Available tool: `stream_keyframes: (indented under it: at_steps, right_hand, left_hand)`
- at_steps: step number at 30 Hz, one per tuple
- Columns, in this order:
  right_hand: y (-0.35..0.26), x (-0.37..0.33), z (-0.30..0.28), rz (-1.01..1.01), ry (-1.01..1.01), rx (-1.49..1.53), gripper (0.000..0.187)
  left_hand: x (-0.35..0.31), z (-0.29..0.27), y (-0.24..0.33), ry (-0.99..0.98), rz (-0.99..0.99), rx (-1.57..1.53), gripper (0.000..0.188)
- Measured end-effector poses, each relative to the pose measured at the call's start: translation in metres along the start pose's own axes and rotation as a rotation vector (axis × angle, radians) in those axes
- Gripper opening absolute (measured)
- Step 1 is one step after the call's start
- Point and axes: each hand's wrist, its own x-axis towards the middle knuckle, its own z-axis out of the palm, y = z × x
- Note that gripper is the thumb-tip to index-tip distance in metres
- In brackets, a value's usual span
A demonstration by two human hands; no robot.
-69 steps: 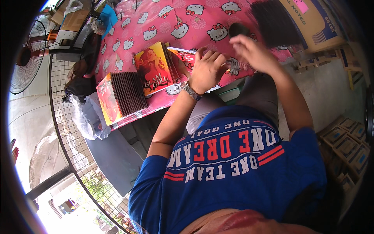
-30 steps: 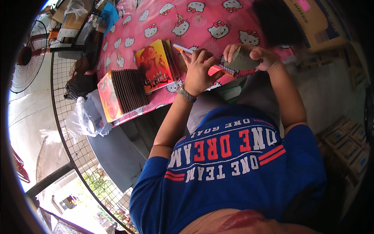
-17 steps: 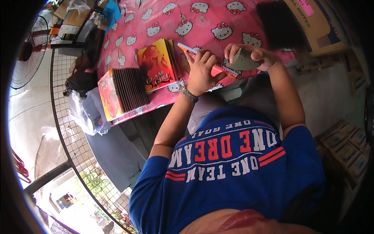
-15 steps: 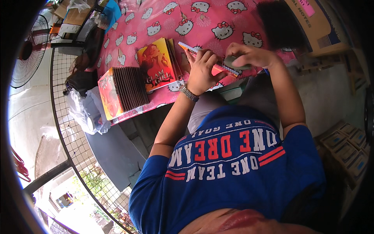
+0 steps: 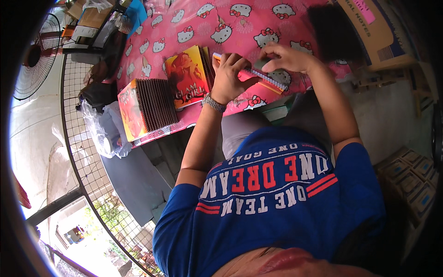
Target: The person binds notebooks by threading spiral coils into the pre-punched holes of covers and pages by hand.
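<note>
My left hand (image 5: 230, 77), with a watch on its wrist, grips a spiral-bound notebook (image 5: 272, 83) tilted above the near edge of the table. The notebook's white coil runs along its upper edge, and orange shows below it. My right hand (image 5: 290, 59) is just beyond the coil, fingers bent and pinched round a small dark grey-green piece (image 5: 261, 63), too blurred to name. Left of my left hand lie notebooks with a red and yellow cover (image 5: 187, 76). Nearer stands a thick stack of notebooks (image 5: 157, 104) with dark bound edges.
A pink patterned cloth (image 5: 240, 27) covers the table. At the far right are a dark bundle (image 5: 334, 34) and a cardboard box (image 5: 380, 37). A plastic bag (image 5: 104, 131) hangs at the left corner, near a wire grille (image 5: 76, 111) and a fan (image 5: 34, 55).
My right hand has lifted from the coil and moved slightly away and left, keeping the small dark piece. My left hand has shifted a little left, and more of the coil shows.
</note>
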Motion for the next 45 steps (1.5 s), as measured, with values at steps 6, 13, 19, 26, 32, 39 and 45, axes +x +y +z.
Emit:
stream_keyframes:
  at_steps: [6,13,19,26,32,39,45]
  right_hand:
    - [0.002,0.000,-0.004,-0.092,-0.254,0.426,0.048]
    - [-0.006,0.004,-0.004,-0.046,-0.046,-0.089,0.049]
    - [-0.018,0.031,0.000,0.003,-0.191,0.049,0.046]
    - [-0.023,0.054,0.003,-0.041,-0.152,0.002,0.053]
    - [-0.019,0.065,0.001,-0.085,-0.367,0.376,0.039]
    - [0.022,0.086,-0.008,0.106,0.042,-0.708,0.054]
    - [0.101,0.005,-0.053,-0.027,0.698,-0.712,0.061]
  left_hand:
    - [-0.003,0.002,0.000,-0.002,-0.054,-0.043,0.042]
    - [-0.008,0.000,-0.001,0.031,-0.070,-0.103,0.042]
    - [-0.007,-0.016,-0.022,0.064,-0.036,-0.140,0.034]
    - [-0.011,-0.020,-0.039,-0.039,-0.223,-0.313,0.031]
    - [-0.010,-0.020,-0.045,-0.040,-0.229,-0.393,0.028]
    - [-0.011,-0.024,-0.043,-0.025,-0.313,-0.368,0.026]
    - [-0.034,-0.011,-0.043,0.303,-0.545,-0.789,0.024]
